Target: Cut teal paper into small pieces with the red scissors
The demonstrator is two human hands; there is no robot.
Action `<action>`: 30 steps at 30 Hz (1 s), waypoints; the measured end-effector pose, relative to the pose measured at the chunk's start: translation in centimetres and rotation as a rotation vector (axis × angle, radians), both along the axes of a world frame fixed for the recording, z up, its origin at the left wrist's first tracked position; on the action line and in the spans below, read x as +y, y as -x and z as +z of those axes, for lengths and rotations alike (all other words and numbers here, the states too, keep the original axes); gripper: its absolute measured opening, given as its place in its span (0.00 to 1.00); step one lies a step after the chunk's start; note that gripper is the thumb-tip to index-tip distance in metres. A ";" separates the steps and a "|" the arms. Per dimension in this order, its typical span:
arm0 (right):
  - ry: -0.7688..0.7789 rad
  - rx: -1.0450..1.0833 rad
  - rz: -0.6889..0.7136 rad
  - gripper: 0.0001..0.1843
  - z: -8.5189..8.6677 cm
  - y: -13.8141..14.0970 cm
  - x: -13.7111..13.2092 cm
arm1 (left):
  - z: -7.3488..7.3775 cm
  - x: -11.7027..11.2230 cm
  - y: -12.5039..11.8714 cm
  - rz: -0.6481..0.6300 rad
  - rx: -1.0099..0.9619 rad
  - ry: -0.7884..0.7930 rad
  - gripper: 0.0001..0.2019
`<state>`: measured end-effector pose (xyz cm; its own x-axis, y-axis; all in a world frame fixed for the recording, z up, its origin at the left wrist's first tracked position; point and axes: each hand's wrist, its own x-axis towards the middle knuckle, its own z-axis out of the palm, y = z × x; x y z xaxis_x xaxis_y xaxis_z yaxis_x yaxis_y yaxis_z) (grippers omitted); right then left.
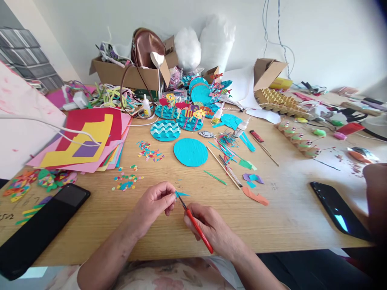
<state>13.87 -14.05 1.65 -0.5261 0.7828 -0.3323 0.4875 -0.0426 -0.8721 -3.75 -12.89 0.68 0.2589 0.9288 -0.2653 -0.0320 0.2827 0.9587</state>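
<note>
My left hand [157, 198] is closed in a pinch on a small piece of blue paper [182, 194], most of it hidden by the fingers. In my right hand [208, 225] is a pair of scissors [198, 230] with red handles; their dark blades point up and left and meet the paper by my left fingertips. Beyond the hands a round blue disc [190, 152] lies flat on the table. Tiny blue scraps rest on the wood just past my left fingers.
Coloured paper sheets [90, 133] are stacked at left, near confetti dots [127, 182]. Black phones lie at left [45, 229] and right [335, 207]. Glue bottles [241, 128], paper strips, sticks and fish decorations spread behind. A co-worker's blurred arm [376, 197] enters at far right.
</note>
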 end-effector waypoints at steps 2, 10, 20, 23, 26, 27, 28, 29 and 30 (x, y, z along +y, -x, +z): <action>-0.002 -0.003 -0.002 0.15 -0.1 -0.1 0.0 | 0.0 0.0 0.0 -0.006 0.001 -0.001 0.08; -0.069 -0.035 -0.014 0.14 -0.3 -0.1 0.0 | -0.2 0.0 0.0 -0.019 0.003 -0.007 0.07; -0.092 -0.037 -0.028 0.16 -1.0 -0.5 -0.1 | -0.1 0.0 0.3 -0.036 0.021 -0.003 0.07; 0.060 0.063 -0.010 0.14 -0.4 -0.7 0.1 | 0.0 0.1 0.4 -0.052 0.051 -0.011 0.07; 0.094 0.156 -0.076 0.08 0.1 -0.5 0.7 | 0.1 0.2 0.3 -0.092 0.109 -0.019 0.06; 0.058 0.158 -0.109 0.06 0.2 -0.3 1.1 | 0.1 0.3 0.2 -0.107 0.139 -0.026 0.06; 0.007 0.141 -0.134 0.06 0.3 -0.1 1.4 | 0.1 0.3 0.2 -0.123 0.173 -0.039 0.06; -0.050 0.108 -0.148 0.06 0.4 0.1 1.8 | 0.1 0.3 0.2 -0.138 0.209 -0.053 0.05; -0.110 0.067 -0.148 0.05 0.4 0.4 2.1 | 0.1 0.3 0.2 -0.153 0.245 -0.070 0.05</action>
